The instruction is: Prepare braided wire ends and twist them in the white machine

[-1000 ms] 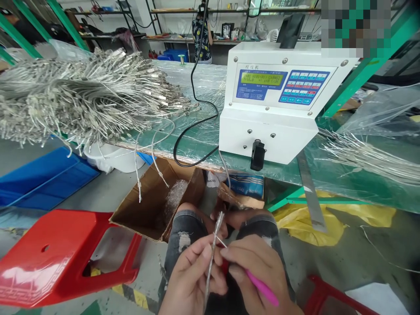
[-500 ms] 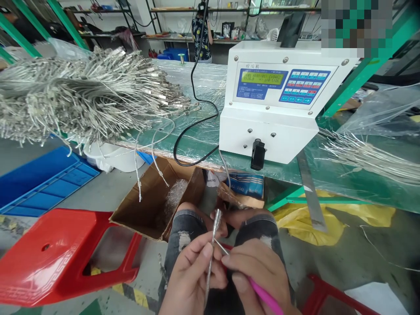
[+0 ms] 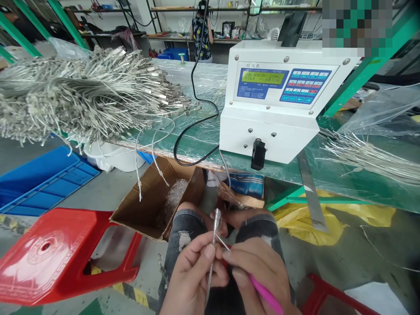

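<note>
Over my lap, my left hand (image 3: 200,267) pinches a silvery braided cable (image 3: 216,223) between thumb and fingers. The cable stands nearly upright, its wider, flattened end above the fingertips and its tail running down along my palm. My right hand (image 3: 256,267) is closed round a pink-handled tool (image 3: 267,295) with a thin metal shaft. That shaft slants up to the left and meets the cable just above my left thumb. Whether its tip is hooked or pointed, I cannot tell. Both hands are close together, fingertips almost touching.
A white machine (image 3: 269,113) with a display and keypad stands on the green bench (image 3: 203,140). Cables form a large pile (image 3: 82,96) at left; another bundle (image 3: 377,159) lies right. Below are a cardboard box (image 3: 138,201), red stool (image 3: 42,262) and blue crate (image 3: 49,179).
Both hands stay in nearly the same place. The tool's shaft has shifted very slightly against the cable.
</note>
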### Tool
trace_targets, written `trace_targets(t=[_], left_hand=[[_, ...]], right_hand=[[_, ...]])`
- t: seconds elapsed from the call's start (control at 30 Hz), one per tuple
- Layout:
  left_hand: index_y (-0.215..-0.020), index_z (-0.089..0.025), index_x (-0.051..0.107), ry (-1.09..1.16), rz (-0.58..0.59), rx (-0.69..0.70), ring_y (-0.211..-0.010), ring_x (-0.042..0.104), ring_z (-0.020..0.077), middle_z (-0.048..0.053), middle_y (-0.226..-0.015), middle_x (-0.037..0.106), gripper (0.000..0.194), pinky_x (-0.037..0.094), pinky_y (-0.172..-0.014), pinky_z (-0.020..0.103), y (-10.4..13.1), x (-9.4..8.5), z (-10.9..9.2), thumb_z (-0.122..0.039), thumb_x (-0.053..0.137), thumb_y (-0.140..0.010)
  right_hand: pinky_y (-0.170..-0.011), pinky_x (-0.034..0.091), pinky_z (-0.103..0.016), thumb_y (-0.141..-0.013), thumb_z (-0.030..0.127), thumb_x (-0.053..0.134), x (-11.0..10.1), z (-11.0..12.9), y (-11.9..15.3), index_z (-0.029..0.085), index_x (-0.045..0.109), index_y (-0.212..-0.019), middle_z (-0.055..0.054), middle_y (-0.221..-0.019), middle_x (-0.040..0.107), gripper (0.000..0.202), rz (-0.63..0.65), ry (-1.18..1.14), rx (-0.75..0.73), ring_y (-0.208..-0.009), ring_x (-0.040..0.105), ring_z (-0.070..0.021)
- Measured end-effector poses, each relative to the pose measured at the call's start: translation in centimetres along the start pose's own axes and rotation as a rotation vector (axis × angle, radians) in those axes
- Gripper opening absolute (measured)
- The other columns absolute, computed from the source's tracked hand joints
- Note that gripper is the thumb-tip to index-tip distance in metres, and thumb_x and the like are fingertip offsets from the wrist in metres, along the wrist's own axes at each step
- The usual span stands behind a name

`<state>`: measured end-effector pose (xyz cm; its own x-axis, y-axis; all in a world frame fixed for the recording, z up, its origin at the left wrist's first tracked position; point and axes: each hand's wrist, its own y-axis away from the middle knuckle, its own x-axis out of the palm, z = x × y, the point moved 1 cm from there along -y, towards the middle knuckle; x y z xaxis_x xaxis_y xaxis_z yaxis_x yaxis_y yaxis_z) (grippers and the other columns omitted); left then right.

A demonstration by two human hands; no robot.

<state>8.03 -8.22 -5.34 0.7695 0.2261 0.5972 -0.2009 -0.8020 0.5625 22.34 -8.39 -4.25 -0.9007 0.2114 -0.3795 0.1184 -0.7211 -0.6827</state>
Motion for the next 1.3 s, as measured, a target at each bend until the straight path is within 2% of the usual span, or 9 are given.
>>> trace_targets(t=[0.43, 0.73, 1.03, 1.13, 1.3], left_hand=[[-0.093, -0.016, 0.075, -0.025, -0.028, -0.052, -0.047, 0.059, 0.0063, -0.002, -0.065, 0.065, 0.038, 0.052, -0.047, 0.015, 0.3, 0.3, -0.1, -0.033, 0.091, -0.063], [-0.086, -0.015, 0.076, -0.103, 0.025, -0.115, -0.044, 0.061, 0.0083, -0.002, -0.064, 0.067, 0.041, 0.052, -0.045, 0.017, 0.9, 1.0, 0.0, -0.040, 0.093, -0.059], [-0.087, -0.015, 0.075, -0.119, 0.060, -0.171, -0.042, 0.061, 0.0074, -0.002, -0.066, 0.066, 0.037, 0.051, -0.042, 0.015, 0.6, 1.0, -0.5, -0.039, 0.090, -0.064], [-0.088, -0.015, 0.075, -0.106, 0.051, -0.176, -0.041, 0.061, 0.0082, -0.002, -0.066, 0.067, 0.037, 0.051, -0.041, 0.016, 0.5, 0.7, -0.4, -0.038, 0.090, -0.064], [-0.087, -0.015, 0.075, -0.102, -0.003, -0.093, -0.043, 0.060, 0.0082, -0.002, -0.065, 0.065, 0.036, 0.052, -0.043, 0.017, 0.3, 0.6, -0.6, -0.037, 0.091, -0.063]], right_hand=[[-0.065, 0.054, -0.026, -0.098, 0.015, 0.047, -0.3, -0.4, -0.7, 0.013, 0.064, -0.101, -0.007, -0.085, 0.071, 0.017, -0.014, 0.112, -0.061, -0.075, 0.066, -0.0136], [-0.068, 0.054, -0.029, -0.095, 0.011, 0.050, -0.8, -1.9, -1.1, 0.016, 0.066, -0.101, -0.006, -0.087, 0.072, 0.017, -0.016, 0.199, -0.035, -0.077, 0.066, -0.0155], [-0.072, 0.053, -0.028, -0.095, 0.014, 0.050, 0.1, -3.1, -0.3, 0.019, 0.066, -0.100, -0.004, -0.089, 0.070, 0.018, -0.071, 0.125, 0.180, -0.083, 0.066, -0.0155], [-0.072, 0.053, -0.027, -0.093, 0.012, 0.052, 0.0, -2.9, -0.2, 0.018, 0.066, -0.102, -0.004, -0.089, 0.070, 0.018, -0.077, 0.123, 0.150, -0.083, 0.066, -0.0149], [-0.068, 0.054, -0.027, -0.088, 0.007, 0.053, -0.5, -2.1, 0.0, 0.014, 0.065, -0.103, -0.006, -0.088, 0.070, 0.021, -0.017, 0.082, -0.007, -0.079, 0.065, -0.0151]])
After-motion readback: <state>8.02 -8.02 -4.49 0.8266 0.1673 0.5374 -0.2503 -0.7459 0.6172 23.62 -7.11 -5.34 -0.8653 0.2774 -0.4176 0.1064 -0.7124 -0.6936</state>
